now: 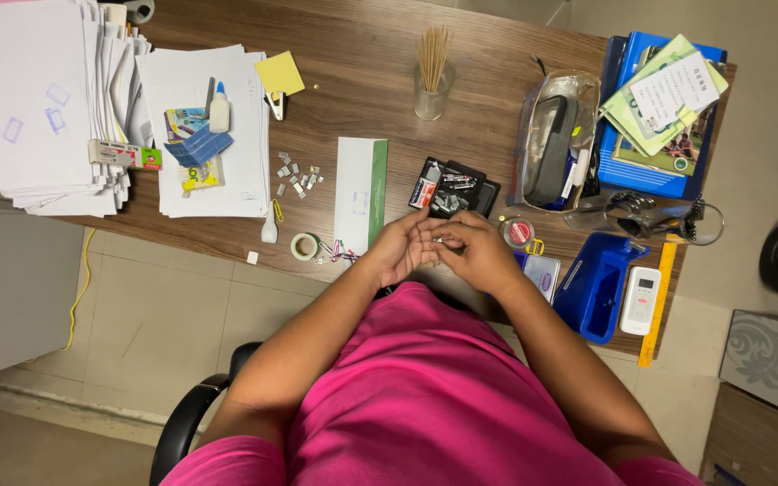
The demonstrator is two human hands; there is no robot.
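Note:
My left hand [400, 248] and my right hand [474, 250] meet at the near edge of the wooden desk [362, 108], fingers curled toward each other. Between the fingertips sits a small silvery metal piece [438, 239], pinched from both sides; its exact kind is too small to tell. Just beyond the hands lies a black tray [452, 187] holding small metal clips and a red-and-white box. A scatter of several small silver clips [297, 177] lies to the left on the desk.
Paper stacks [47, 99] and a glue bottle [219, 108] fill the left. A white-green envelope [359, 193], tape roll [304, 246], toothpick cup [432, 85], clear pencil pouch [556, 139], blue folders [664, 108], blue tray [598, 286], white remote [641, 300] and yellow ruler [659, 301] surround the hands.

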